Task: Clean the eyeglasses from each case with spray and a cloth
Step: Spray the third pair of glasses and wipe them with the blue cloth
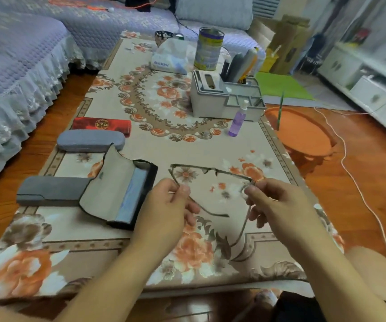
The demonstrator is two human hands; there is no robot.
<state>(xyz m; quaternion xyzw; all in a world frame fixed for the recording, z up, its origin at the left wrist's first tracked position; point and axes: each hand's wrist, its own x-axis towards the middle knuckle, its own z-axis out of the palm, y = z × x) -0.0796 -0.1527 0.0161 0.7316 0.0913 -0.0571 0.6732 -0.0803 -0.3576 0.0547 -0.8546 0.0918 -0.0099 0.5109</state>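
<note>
Bare tablecloth (pixel 210 149) lies open between glasses (pixel 210 173) and spray bottle (pixel 238 119).

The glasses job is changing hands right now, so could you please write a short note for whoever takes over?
Left hand pinches the glasses at one hinge, right hand at the other; temples unfolded, frame held above the table.
Open case lies left of the hands with a cloth inside. Three shut cases: dark grey, grey, red.
Spray bottle stands upright beyond the hands, untouched.
Done: first pair taken out.
Left: spray, wipe, return; then the other cases.
</note>
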